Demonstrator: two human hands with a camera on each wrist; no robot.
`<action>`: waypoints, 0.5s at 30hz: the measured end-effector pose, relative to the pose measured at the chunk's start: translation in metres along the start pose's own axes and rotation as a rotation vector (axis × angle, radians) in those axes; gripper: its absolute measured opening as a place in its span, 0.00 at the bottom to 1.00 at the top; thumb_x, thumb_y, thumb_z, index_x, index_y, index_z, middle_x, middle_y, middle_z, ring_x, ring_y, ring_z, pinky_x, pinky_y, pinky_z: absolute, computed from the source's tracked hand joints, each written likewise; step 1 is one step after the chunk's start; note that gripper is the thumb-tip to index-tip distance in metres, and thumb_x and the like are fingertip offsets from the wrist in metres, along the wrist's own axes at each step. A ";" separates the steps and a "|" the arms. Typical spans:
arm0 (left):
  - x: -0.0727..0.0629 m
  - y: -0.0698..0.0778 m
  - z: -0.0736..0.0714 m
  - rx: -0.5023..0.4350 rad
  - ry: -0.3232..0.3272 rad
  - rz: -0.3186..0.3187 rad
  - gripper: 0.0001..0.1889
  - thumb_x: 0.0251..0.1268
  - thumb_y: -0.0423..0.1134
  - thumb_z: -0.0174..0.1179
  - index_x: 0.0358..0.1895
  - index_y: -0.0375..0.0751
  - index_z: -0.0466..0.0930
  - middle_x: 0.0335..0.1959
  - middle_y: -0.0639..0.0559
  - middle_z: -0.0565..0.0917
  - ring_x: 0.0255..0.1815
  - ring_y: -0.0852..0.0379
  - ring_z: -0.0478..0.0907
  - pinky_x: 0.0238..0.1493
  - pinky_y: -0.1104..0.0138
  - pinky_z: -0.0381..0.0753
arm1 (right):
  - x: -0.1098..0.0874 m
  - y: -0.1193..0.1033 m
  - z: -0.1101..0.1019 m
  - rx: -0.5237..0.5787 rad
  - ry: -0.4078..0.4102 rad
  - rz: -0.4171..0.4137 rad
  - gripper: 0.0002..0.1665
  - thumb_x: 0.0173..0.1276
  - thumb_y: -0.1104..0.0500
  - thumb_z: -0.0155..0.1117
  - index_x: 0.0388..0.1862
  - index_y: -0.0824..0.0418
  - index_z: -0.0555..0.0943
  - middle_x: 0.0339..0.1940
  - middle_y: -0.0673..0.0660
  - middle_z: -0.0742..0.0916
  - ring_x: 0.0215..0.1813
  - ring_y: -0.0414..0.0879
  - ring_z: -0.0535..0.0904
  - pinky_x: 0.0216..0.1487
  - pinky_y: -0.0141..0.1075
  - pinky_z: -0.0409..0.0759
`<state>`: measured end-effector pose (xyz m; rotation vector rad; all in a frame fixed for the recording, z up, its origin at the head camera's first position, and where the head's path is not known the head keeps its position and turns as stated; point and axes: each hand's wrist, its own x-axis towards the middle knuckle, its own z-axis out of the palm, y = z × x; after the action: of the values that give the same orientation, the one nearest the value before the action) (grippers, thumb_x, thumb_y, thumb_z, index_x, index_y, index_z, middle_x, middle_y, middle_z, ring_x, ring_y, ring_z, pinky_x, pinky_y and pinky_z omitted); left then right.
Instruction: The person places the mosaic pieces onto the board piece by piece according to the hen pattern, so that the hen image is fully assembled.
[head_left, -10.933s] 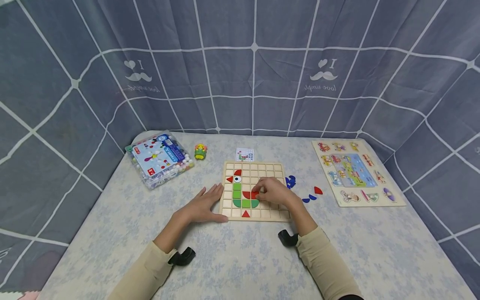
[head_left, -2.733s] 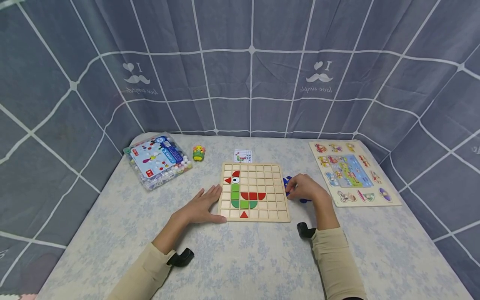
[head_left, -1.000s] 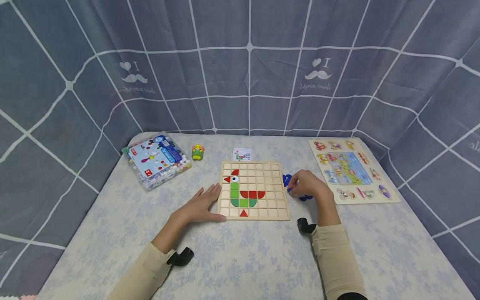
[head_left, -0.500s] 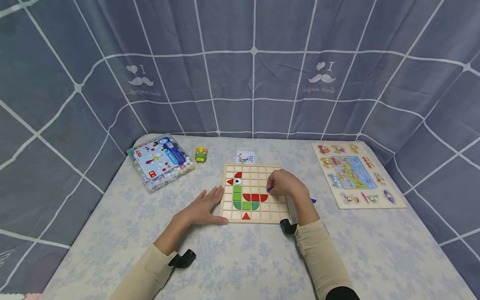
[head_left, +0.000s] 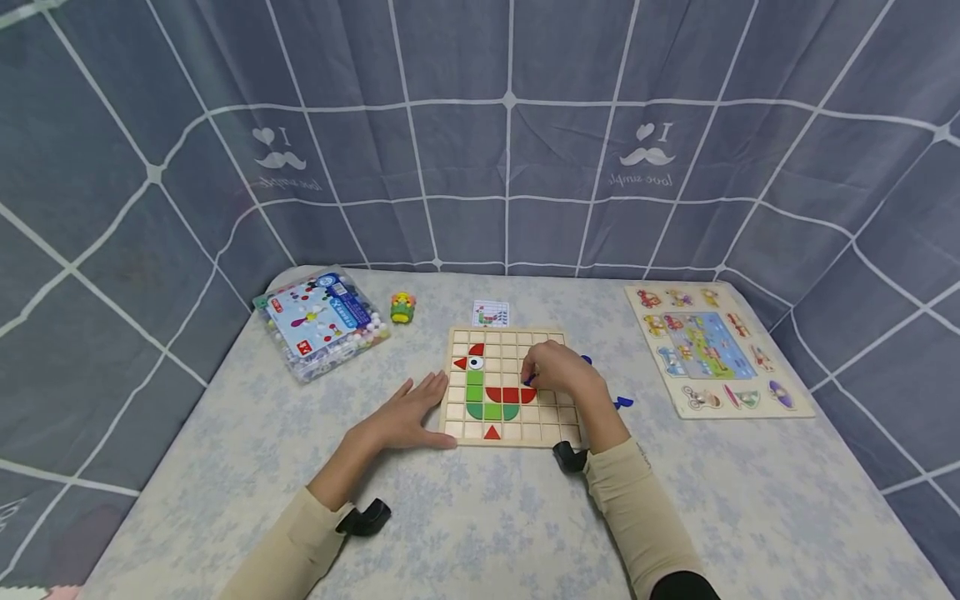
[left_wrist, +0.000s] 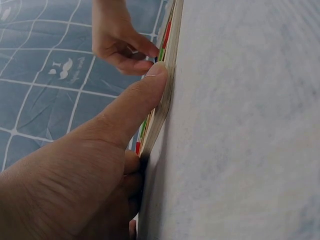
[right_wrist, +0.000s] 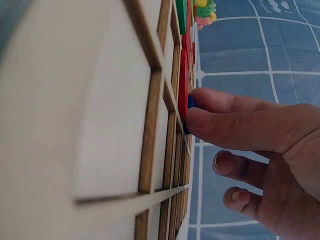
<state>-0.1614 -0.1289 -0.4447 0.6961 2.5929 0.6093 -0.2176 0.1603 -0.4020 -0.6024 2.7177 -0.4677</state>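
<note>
My right hand (head_left: 558,372) pinches a small blue piece (right_wrist: 191,102) between thumb and forefinger, its other fingers loosely bent. It is over the wooden grid board (head_left: 555,431), right at the upper side of the red row (head_left: 508,395). Most of the blue piece is hidden by the fingertips. My left hand (head_left: 405,417) rests at the board's left edge with fingers extended, and its thumb (left_wrist: 142,95) lies on the near rim. On the board, green squares (head_left: 474,385), an eye tile (head_left: 476,363) and red pieces form a bird-like figure; a red triangle (head_left: 492,433) lies below.
Behind the board lies a small pattern card (head_left: 491,313). More blue pieces (head_left: 624,402) lie right of the board, partly hidden by my right arm. A box of beads (head_left: 322,321) and a small toy figure (head_left: 402,307) stand back left; a picture puzzle (head_left: 712,350) lies right.
The red row has gained a rounded piece at its right end. My right hand has gone to the blue pieces, picked one up and carried it left over the board. My left hand stays put.
</note>
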 end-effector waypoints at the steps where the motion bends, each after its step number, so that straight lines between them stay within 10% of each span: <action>1: 0.000 0.000 0.000 0.003 -0.002 -0.001 0.59 0.54 0.68 0.63 0.79 0.40 0.40 0.81 0.45 0.44 0.82 0.46 0.39 0.80 0.47 0.36 | 0.000 0.000 0.001 -0.001 0.002 -0.002 0.07 0.59 0.67 0.70 0.29 0.55 0.88 0.33 0.49 0.88 0.39 0.43 0.80 0.45 0.38 0.82; 15: -0.002 0.002 -0.001 -0.009 0.009 0.004 0.58 0.55 0.66 0.64 0.79 0.38 0.41 0.81 0.44 0.45 0.82 0.46 0.40 0.80 0.46 0.36 | -0.002 0.005 0.001 -0.010 0.017 -0.014 0.06 0.61 0.65 0.70 0.35 0.56 0.90 0.37 0.51 0.89 0.42 0.45 0.82 0.46 0.39 0.83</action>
<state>-0.1600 -0.1286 -0.4425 0.6972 2.5961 0.6269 -0.2170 0.1650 -0.4046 -0.6233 2.7351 -0.4647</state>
